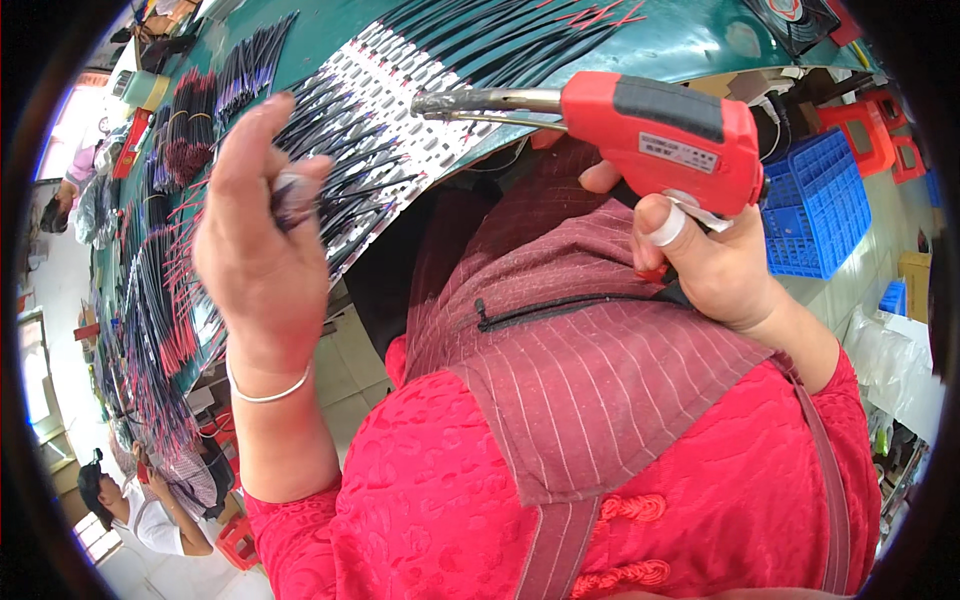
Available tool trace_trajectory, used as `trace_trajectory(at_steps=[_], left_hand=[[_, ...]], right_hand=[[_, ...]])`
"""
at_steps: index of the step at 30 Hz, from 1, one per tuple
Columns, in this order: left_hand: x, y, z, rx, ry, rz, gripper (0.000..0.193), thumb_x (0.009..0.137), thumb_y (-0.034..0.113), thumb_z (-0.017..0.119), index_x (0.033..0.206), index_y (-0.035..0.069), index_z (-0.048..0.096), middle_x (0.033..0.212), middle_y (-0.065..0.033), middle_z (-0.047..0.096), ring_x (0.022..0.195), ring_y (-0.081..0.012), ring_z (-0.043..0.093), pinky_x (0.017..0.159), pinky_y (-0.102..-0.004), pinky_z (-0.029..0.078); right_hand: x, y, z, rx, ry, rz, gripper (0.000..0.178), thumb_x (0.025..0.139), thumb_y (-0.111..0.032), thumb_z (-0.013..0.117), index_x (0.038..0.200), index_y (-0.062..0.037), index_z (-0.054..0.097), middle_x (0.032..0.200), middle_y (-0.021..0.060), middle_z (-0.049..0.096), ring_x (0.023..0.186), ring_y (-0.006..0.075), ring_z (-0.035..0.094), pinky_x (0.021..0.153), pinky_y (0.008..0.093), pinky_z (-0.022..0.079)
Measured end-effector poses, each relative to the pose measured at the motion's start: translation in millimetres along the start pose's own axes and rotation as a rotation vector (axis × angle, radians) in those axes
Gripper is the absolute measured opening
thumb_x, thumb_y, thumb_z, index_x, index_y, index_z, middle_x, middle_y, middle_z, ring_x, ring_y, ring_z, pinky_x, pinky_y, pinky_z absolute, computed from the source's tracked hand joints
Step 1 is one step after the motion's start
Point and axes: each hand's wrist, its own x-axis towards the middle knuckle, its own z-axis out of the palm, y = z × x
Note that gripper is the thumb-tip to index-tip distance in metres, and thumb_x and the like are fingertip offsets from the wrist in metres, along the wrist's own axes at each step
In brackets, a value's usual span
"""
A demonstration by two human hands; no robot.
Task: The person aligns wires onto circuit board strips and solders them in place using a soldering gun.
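In my right hand (715,250) is a red and black soldering gun (655,135), my fingers wrapped round its grip and white tape on the thumb. Its long metal nozzle points left, the tip over rows of small white boards (400,100) with grey parts. My left hand (265,220) is raised beside the near left end of these rows, slightly blurred. Its index finger stretches upward, apart from the thumb, and I see nothing held; white wrapping shows on one finger. Black wires (345,190) with red ends fan out from the boards, partly hidden behind my left hand.
Bundles of black and red wires (160,290) lie along the left of the green table (690,40). A blue plastic crate (815,205) and red stools (860,135) stand at the right. Another person (155,510) sits at the lower left. A black fan-like unit (795,20) is at the far right.
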Motion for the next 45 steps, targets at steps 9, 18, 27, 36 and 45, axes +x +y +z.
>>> trace_trajectory(at_steps=[9, 18, 27, 36, 45], left_hand=[[-5.9, -12.8, 23.4, 0.027, -0.247, 0.069, 0.029, 0.084, -0.012, 0.065, 0.109, 0.002, 0.064, 0.099, -0.0122, 0.062, 0.085, -0.0267, 0.064, 0.079, -0.0327, 0.052], [-12.9, -6.9, 20.8, 0.015, -0.213, 0.02, 0.05, 0.07, -0.02, 0.063, 0.11, 0.005, 0.075, 0.095, -0.0079, 0.061, 0.079, -0.021, 0.064, 0.07, -0.0306, 0.052], [-9.8, -6.1, 24.4, 0.11, -0.179, 0.152, 0.033, 0.068, -0.011, 0.069, 0.097, 0.003, 0.074, 0.09, -0.0094, 0.064, 0.077, -0.0264, 0.065, 0.065, -0.036, 0.054], [-10.2, -5.4, 23.7, 0.073, -0.241, 0.118, 0.038, 0.067, -0.015, 0.064, 0.099, 0.003, 0.074, 0.091, -0.0106, 0.063, 0.08, -0.0273, 0.066, 0.071, -0.0366, 0.053], [-6.0, -6.4, 23.0, 0.127, -0.248, 0.184, 0.022, 0.071, -0.004, 0.07, 0.092, 0.003, 0.072, 0.091, -0.0088, 0.063, 0.08, -0.0279, 0.066, 0.068, -0.0375, 0.054]], right_hand=[[-5.3, -3.1, -0.3, -0.046, 0.052, 0.023, 0.028, 0.098, -0.011, 0.07, 0.126, -0.0043, 0.067, 0.111, 0.0067, 0.075, 0.064, 0.0025, 0.056, 0.054, 0.0192, 0.046], [-7.4, -2.7, -1.4, -0.053, -0.029, 0.068, 0.031, 0.097, -0.007, 0.071, 0.127, -0.0027, 0.066, 0.114, 0.0081, 0.074, 0.076, 0.0057, 0.064, 0.065, 0.0218, 0.053], [-5.7, -2.7, 0.6, -0.124, -0.066, -0.045, 0.036, 0.095, -0.002, 0.071, 0.13, 0.0005, 0.062, 0.117, 0.0123, 0.073, 0.11, 0.0176, 0.068, 0.095, 0.0322, 0.055], [-8.4, -1.4, 2.0, -0.19, -0.072, -0.011, 0.03, 0.093, -0.001, 0.074, 0.121, 0.002, 0.066, 0.107, 0.0096, 0.075, 0.099, 0.0141, 0.071, 0.089, 0.0297, 0.057], [-4.4, -0.9, 4.3, -0.261, -0.128, -0.076, 0.031, 0.091, 0.001, 0.075, 0.121, 0.001, 0.067, 0.105, 0.0076, 0.074, 0.096, 0.0129, 0.071, 0.088, 0.0286, 0.057]])
